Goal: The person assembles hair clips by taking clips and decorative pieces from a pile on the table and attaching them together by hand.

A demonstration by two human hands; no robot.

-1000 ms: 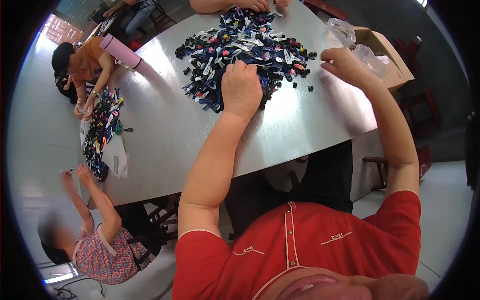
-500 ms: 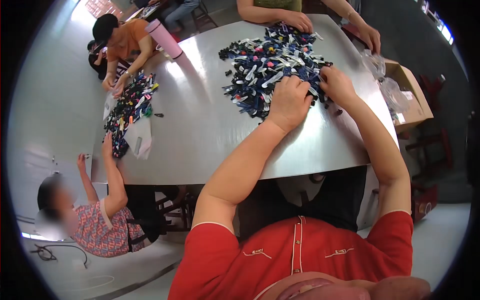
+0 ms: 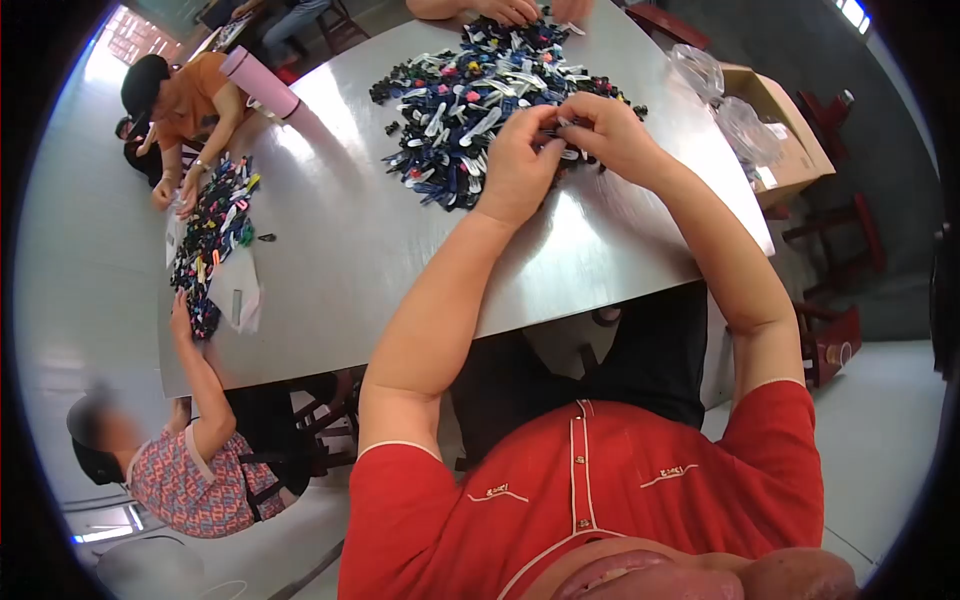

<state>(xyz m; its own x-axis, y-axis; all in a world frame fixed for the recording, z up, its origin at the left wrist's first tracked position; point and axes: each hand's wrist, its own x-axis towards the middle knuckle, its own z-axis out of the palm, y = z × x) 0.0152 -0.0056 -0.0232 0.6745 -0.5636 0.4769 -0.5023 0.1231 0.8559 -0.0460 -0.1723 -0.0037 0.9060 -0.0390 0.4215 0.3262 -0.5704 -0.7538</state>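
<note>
A large heap of small hair clips [image 3: 470, 95], mostly dark blue, black and white with some pink and red, lies on the metal table [image 3: 340, 250]. Over its near right part, my left hand [image 3: 522, 165] and my right hand [image 3: 610, 135] meet fingertip to fingertip. The fingers of both are pinched together around something small, too hidden to make out. Beneath them, part of the heap is covered from view.
At the right edge stands a cardboard box [image 3: 775, 130] with clear plastic bags [image 3: 745, 130]. A pink bottle [image 3: 260, 82] stands far left. Two people sit at the left beside a second clip pile [image 3: 215, 225] and a white sheet [image 3: 237, 290]. Another person's hands reach the heap's far side.
My right hand has come in from the right and now touches my left hand. Both are raised slightly over the heap's near side. The co-worker's arm by the plastic bags has drawn back.
</note>
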